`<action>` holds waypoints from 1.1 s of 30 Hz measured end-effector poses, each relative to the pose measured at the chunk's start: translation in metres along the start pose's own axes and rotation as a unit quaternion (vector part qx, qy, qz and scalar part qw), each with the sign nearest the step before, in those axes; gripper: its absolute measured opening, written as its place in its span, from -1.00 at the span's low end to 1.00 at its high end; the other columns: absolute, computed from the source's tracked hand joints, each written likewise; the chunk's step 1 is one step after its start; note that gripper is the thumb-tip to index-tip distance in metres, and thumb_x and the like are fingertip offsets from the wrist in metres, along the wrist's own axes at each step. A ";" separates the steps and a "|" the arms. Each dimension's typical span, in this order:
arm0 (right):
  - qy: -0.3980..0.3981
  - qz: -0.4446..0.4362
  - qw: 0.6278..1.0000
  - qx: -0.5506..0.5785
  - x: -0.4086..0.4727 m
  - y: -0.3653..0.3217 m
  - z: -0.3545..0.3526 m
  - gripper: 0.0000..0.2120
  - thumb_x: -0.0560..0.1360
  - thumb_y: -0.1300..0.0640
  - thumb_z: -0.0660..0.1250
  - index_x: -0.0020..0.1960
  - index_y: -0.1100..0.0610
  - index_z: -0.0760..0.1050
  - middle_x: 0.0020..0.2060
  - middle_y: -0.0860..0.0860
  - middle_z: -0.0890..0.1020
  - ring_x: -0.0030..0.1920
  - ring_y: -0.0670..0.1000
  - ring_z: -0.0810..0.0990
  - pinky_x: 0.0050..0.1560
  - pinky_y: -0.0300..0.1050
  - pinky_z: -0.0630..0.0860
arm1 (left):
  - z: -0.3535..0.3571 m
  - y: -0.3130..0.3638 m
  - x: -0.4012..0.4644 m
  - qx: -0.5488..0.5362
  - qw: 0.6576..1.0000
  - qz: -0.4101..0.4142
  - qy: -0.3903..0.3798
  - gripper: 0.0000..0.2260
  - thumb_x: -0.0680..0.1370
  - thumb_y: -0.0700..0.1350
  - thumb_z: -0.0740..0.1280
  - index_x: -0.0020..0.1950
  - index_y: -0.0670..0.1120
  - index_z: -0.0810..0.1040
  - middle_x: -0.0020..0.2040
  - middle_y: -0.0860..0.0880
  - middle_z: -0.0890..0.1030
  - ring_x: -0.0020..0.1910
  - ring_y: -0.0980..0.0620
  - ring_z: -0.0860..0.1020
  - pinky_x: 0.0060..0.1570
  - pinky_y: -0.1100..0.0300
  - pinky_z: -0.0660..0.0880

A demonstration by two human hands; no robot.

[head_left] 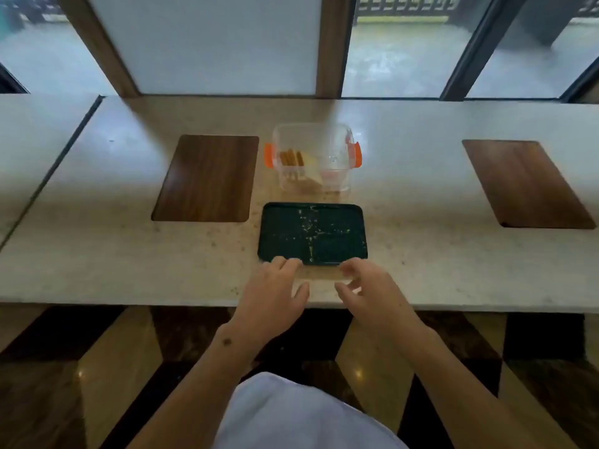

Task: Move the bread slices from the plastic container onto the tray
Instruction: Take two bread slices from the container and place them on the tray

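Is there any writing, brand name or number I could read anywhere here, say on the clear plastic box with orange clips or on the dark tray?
None: no text can be read in this view.
Clear plastic container with orange clips: no label or print shows.
Dark green rectangular tray: only pale crumbs, no writing.
Two brown wooden boards: plain wood grain.
Pale stone counter: speckled, unmarked.

Left hand [274,288] and right hand [366,288] extended forward, palms down, fingers loosely spread, side by side, apart.
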State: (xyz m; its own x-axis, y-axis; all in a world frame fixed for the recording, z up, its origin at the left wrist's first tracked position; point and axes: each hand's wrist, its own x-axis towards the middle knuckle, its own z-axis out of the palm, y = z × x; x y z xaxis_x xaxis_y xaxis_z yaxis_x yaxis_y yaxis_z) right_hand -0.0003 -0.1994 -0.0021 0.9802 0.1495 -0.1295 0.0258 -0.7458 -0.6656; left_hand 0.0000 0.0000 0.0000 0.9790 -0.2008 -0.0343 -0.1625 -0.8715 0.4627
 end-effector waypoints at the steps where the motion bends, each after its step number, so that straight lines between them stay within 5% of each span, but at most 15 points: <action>1: 0.001 0.002 1.000 0.007 0.011 -0.002 0.001 -0.72 0.57 -0.01 0.37 0.26 -0.02 0.50 0.06 -0.14 0.58 -0.04 -0.14 0.59 -0.04 -0.30 0.54 | -0.001 -0.008 0.012 -0.010 1.000 0.001 -0.004 -0.62 0.61 0.09 0.25 0.41 0.03 0.40 0.31 0.02 0.51 0.17 0.06 0.49 0.14 0.23 0.42; 13: -0.048 0.038 0.998 -0.011 0.139 -0.020 -0.010 -0.70 0.57 -0.01 0.34 0.27 0.05 0.50 0.10 -0.06 0.56 -0.06 -0.12 0.61 0.01 -0.05 0.63 | -0.030 -0.056 0.137 -0.075 0.995 -0.007 -0.065 -0.59 0.60 0.06 0.26 0.43 -0.02 0.37 0.24 0.01 0.52 0.13 0.02 0.51 0.09 0.09 0.53; 18: -0.050 0.018 0.999 -0.013 0.224 -0.016 -0.039 -0.74 0.57 0.01 0.33 0.21 0.09 0.53 0.06 -0.01 0.63 -0.06 -0.05 0.62 -0.02 -0.03 0.65 | -0.061 -0.054 0.221 0.006 0.999 -0.043 -0.010 -0.88 0.61 -0.09 0.26 0.08 -0.11 0.52 -0.11 -0.04 0.58 -0.29 0.09 0.55 -0.21 0.12 0.62; 25: -0.040 0.024 0.999 -0.022 0.358 -0.015 -0.052 -0.72 0.52 0.06 0.34 0.22 0.10 0.55 0.08 -0.01 0.65 -0.01 -0.05 0.57 -0.02 -0.17 0.47 | -0.069 -0.035 0.347 -0.032 0.992 -0.115 -0.039 -0.85 0.55 -0.27 0.25 -0.02 -0.20 0.63 -0.11 -0.13 0.66 -0.15 -0.08 0.64 -0.08 0.07 0.60; 33: -0.160 0.120 0.979 -0.051 0.420 0.014 -0.006 -0.70 0.47 0.10 0.34 0.17 0.16 0.57 0.08 0.07 0.65 -0.01 0.07 0.57 0.04 0.00 0.57 | -0.014 -0.065 0.397 -0.080 0.962 -0.246 -0.086 -0.76 0.54 -0.33 0.23 -0.31 -0.12 0.46 -0.35 -0.06 0.49 -0.39 0.04 0.46 -0.47 0.23 0.30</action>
State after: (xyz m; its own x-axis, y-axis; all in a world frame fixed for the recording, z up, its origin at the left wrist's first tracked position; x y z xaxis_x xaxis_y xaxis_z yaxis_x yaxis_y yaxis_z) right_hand 0.4132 -0.1508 -0.0621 0.8498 0.1451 -0.5068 -0.1620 -0.8429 -0.5130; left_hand 0.4013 -0.0168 -0.0318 0.8953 0.1355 -0.4244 0.3501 -0.8030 0.4822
